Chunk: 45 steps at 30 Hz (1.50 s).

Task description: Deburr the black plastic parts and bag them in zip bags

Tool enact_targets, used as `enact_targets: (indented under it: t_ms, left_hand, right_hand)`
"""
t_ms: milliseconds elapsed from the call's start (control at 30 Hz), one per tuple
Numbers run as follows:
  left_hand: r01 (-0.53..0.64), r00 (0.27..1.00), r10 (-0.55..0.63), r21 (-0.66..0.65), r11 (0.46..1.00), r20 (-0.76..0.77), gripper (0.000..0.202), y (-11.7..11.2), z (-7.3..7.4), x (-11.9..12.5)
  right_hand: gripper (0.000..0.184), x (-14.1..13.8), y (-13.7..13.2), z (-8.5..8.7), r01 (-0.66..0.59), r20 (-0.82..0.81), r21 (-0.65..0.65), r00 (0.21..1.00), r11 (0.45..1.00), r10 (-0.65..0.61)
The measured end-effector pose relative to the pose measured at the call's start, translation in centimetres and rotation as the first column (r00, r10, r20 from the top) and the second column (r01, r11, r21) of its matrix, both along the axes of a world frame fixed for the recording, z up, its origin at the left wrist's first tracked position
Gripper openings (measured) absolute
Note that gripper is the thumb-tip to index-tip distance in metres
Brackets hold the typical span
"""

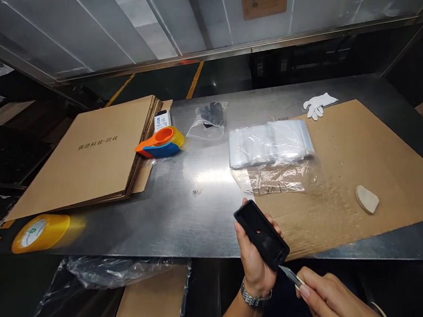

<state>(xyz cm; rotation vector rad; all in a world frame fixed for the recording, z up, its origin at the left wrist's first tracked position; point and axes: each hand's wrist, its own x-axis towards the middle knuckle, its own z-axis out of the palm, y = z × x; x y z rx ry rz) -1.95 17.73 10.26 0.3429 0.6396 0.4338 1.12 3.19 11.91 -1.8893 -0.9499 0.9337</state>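
Note:
My left hand (253, 258) is closed around a black phone case (261, 234), held with its hollow inside facing me just in front of the table's near edge. My right hand (329, 296) pinches a small craft knife (291, 275). The blade tip touches the lower corner of the case. A metal watch sits on my left wrist.
On the steel table (193, 199) lie a stack of flat cardboard boxes (88, 154), an orange and blue tape dispenser (160, 142), clear zip bags (269, 143), a bagged black item (210, 115), a white glove (318, 105), a cardboard sheet (363, 165), a pale lump (366, 199) and a yellow tape roll (40, 231).

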Motion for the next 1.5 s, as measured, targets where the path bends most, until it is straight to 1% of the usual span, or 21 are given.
enact_targets:
  t_ms: [167, 400, 667, 867, 1000, 1133, 1300, 1500]
  left_hand:
    - [0.001, 1.0, -0.001, 0.017, 1.0, -0.008, 0.051, -0.1, -0.1, 0.0]
    - [-0.025, 1.0, 0.025, 0.075, 0.997, 0.006, 0.05, -0.1, 0.0, 0.0]
    - [-0.036, 0.999, 0.035, 0.12, 0.992, 0.012, 0.052, -0.3, -0.2, -0.2]
    - [-0.041, 0.999, 0.039, 0.178, 0.983, 0.014, 0.052, -0.4, -0.6, -0.2]
    - [-0.06, 0.998, 0.055, 0.224, 0.973, 0.026, 0.053, -0.6, -0.8, -0.3]
    - [-0.073, 0.997, 0.069, 0.237, 0.969, 0.023, 0.056, -0.7, -1.1, -0.4]
    - [-0.088, 0.996, 0.084, 0.255, 0.963, 0.026, 0.058, -0.7, -1.1, -0.5]
    - [-0.107, 0.994, 0.105, 0.261, 0.959, 0.024, 0.055, -0.6, -1.1, -0.5]
  right_hand:
    - [0.035, 0.1, 0.1, 0.2, -0.044, 0.017, -0.026, 0.999, 0.999, 0.044]
    - [0.034, 0.1, 0.2, 0.3, -0.068, 0.022, -0.157, 0.997, 0.985, 0.072]
    - [0.033, 0.2, 0.1, 0.1, -0.106, 0.055, -0.167, 0.992, 0.98, 0.117]
    - [0.035, 0.5, 0.2, -0.1, -0.184, -0.011, -0.23, 0.982, 0.956, 0.187]
    - [0.035, 0.6, 0.1, -0.1, -0.184, -0.042, -0.26, 0.983, 0.948, 0.18]
    - [0.035, 0.5, 0.2, 0.1, -0.184, -0.074, -0.271, 0.983, 0.945, 0.17]
    - [0.034, 0.2, 0.4, 0.4, -0.177, -0.052, -0.292, 0.984, 0.94, 0.169]
    - [0.035, 0.0, 0.5, 0.1, -0.188, -0.027, -0.318, 0.982, 0.929, 0.189]
